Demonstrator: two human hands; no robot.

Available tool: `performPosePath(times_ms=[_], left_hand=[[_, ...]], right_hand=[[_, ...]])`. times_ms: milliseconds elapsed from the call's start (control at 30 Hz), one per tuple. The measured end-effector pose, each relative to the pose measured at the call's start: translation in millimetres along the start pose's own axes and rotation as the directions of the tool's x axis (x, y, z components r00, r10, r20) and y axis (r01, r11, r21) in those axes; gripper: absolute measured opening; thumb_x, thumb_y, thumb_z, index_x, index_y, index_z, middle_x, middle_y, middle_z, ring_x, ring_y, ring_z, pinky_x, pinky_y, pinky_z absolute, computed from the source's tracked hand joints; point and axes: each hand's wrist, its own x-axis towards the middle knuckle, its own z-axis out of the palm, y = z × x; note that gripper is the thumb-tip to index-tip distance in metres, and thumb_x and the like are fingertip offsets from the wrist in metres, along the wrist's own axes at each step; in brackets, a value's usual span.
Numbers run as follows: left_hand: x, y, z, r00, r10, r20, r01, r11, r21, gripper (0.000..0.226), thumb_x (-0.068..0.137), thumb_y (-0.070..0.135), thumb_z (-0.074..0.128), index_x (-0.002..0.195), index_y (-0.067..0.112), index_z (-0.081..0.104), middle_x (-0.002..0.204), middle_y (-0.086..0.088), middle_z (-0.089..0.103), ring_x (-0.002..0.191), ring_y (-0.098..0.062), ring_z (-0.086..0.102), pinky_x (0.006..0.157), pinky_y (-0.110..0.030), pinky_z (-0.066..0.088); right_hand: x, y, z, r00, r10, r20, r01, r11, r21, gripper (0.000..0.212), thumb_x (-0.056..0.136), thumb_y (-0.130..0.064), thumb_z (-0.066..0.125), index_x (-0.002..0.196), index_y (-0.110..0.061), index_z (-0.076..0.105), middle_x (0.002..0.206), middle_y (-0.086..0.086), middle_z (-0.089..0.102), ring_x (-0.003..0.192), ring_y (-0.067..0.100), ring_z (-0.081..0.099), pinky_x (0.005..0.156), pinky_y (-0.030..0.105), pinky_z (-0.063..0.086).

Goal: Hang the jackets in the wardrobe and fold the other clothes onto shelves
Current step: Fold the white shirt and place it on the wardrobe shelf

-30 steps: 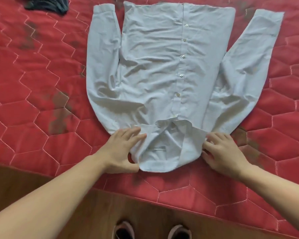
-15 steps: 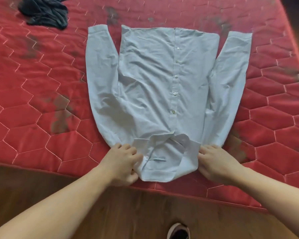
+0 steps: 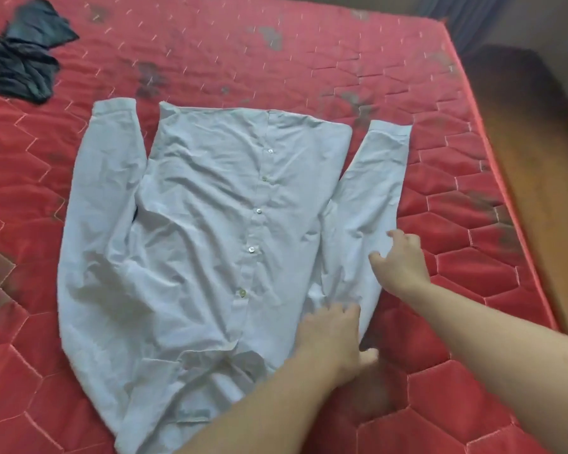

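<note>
A pale blue button-up shirt lies flat and face up on the red quilted mattress, collar nearest me, both sleeves stretched away along its sides. My left hand reaches across and rests on the shirt's right shoulder, fingertips on the cloth and thumb out over the mattress. My right hand hovers at the outer edge of the right sleeve with thumb and fingers spread; it holds nothing.
A crumpled dark garment lies at the mattress's far left corner. The mattress's right edge runs diagonally, with brown wooden floor beyond it. Dark stains dot the red cover.
Both hands left the collar. My left hand crossed over to the right shoulder, and my right hand moved up along the right sleeve. The view swung to the right.
</note>
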Motion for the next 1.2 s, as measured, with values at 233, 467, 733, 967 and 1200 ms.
performPosePath(times_ms=[233,467,733,967,1200], left_hand=[[87.6,37.8,11.6,0.993,-0.112,-0.019,0.114,0.969,0.221,0.046,0.089,0.03,0.052,0.128,0.012,0.036,0.106,-0.011,0.067,0.1,-0.03,0.062,0.097,-0.044,0.031],[96.8,36.0,-1.8,0.983,0.031,0.18,0.051,0.901,-0.431,0.021,0.091,0.026,0.048,0.112,0.027,0.052,0.091,0.001,0.064,0.086,-0.023,0.059,0.076,-0.035,0.044],[74.3,44.8,-4.2,0.883,0.196,0.426,0.288,0.492,-0.822,0.017,0.068,0.019,0.046,0.065,0.033,0.056,0.063,0.011,0.046,0.059,-0.009,0.041,0.057,-0.024,0.034],[52.0,39.1,7.6,0.888,0.134,0.44,0.343,0.446,-0.827,0.013,0.076,0.016,0.054,0.081,0.028,0.058,0.069,0.011,0.052,0.058,-0.004,0.048,0.057,-0.018,0.04],[44.8,12.3,-6.5,0.915,0.07,0.398,0.404,-0.176,-0.898,0.019,0.071,0.004,0.048,0.08,0.014,0.062,0.066,-0.002,0.056,0.057,-0.013,0.053,0.053,-0.023,0.042]], right_hand=[[119.9,9.3,-12.1,0.968,0.243,0.057,-0.249,0.931,0.267,0.05,0.079,-0.04,0.07,0.113,-0.006,0.055,0.109,0.007,0.061,0.097,0.026,0.059,0.068,0.028,0.041],[148.0,10.0,-23.1,0.969,0.234,0.08,-0.244,0.854,0.46,0.01,0.075,-0.008,0.059,0.075,-0.015,0.066,0.082,0.002,0.066,0.075,0.023,0.062,0.064,0.028,0.047],[137.2,54.2,-68.5,0.944,0.328,0.024,-0.298,0.822,0.485,0.009,0.066,-0.024,0.06,0.067,-0.016,0.059,0.066,0.004,0.045,0.06,0.018,0.039,0.052,0.029,0.032],[126.8,6.8,-64.9,0.965,0.249,0.08,-0.245,0.751,0.613,0.011,0.084,-0.01,0.058,0.073,-0.014,0.058,0.07,-0.001,0.053,0.058,0.012,0.048,0.047,0.021,0.04],[139.1,-125.3,-33.5,0.97,-0.242,0.011,0.203,0.838,0.506,0.021,0.082,-0.025,0.057,0.066,-0.022,0.043,0.066,-0.007,0.043,0.058,0.01,0.04,0.054,0.026,0.035]])
